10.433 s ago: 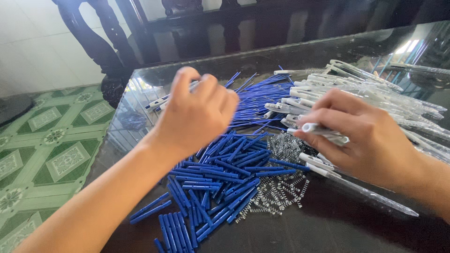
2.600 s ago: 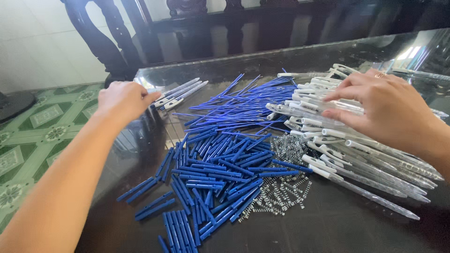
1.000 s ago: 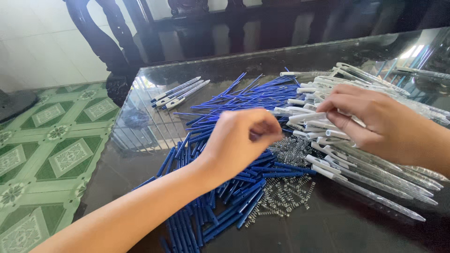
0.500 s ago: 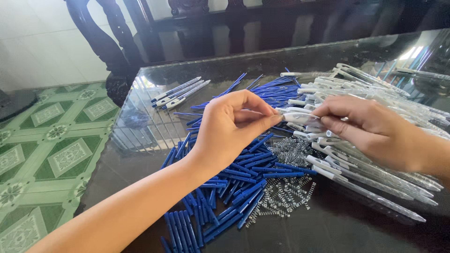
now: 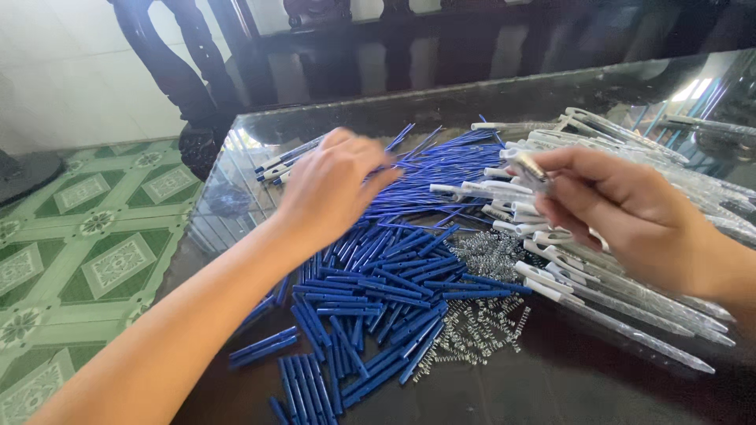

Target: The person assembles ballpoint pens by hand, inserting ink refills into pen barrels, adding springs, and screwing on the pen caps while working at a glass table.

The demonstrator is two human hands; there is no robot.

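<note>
My left hand (image 5: 335, 185) hovers palm down over a big pile of blue pen parts (image 5: 378, 291), fingertips touching the thin blue refills (image 5: 441, 157). Its fingers are loosely curled, and whatever lies under them is hidden. My right hand (image 5: 622, 208) is raised above a heap of clear pen barrels with white ends (image 5: 630, 295). It pinches one clear pen barrel (image 5: 531, 169) between thumb and fingers. The two hands are apart.
Small metal springs (image 5: 480, 319) lie scattered between the blue parts and the barrels. A few finished pens (image 5: 287, 157) lie at the far left of the dark glass table (image 5: 598, 386). Dark carved wooden furniture (image 5: 181, 71) stands behind. The green patterned floor (image 5: 87, 252) is at left.
My left hand has drawn back to the left, away from my right hand, which it met half a second ago. My right hand has lifted slightly with the barrel.
</note>
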